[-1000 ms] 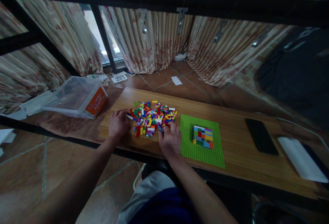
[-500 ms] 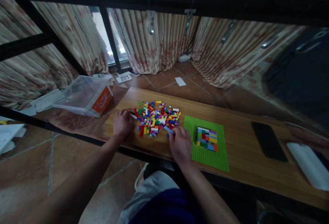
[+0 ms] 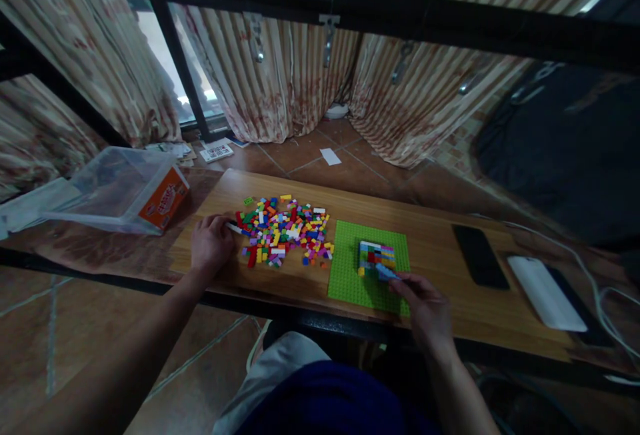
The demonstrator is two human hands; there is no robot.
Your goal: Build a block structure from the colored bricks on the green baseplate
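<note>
View down onto a long wooden board [image 3: 287, 288], with a light-blue brick [image 3: 385, 271] in the right hand [image 3: 427, 305], pinched by one end between thumb and fingertips, at the near right part of a flat multicoloured block [image 3: 379, 252] on a green studded baseplate [image 3: 343, 278]. Cannot tell whether touching the block or hovering just above it. To seat such a brick well, best to hold lightly at the very end, leave the underside free, turn it square to the rows of studs, then press straight down with even force. Clearly longer than wide, with the long axis slanting across the rows rather than along them; free end pointing left and away from the person, gripped end to the right and nearer the body. Well apart, beside a loose pile of small bricks [image 3: 285, 235], the left hand [image 3: 213, 243], fingers curled next to a white piece [image 3: 234, 227]; cannot tell whether grasping it or merely resting against it.
</note>
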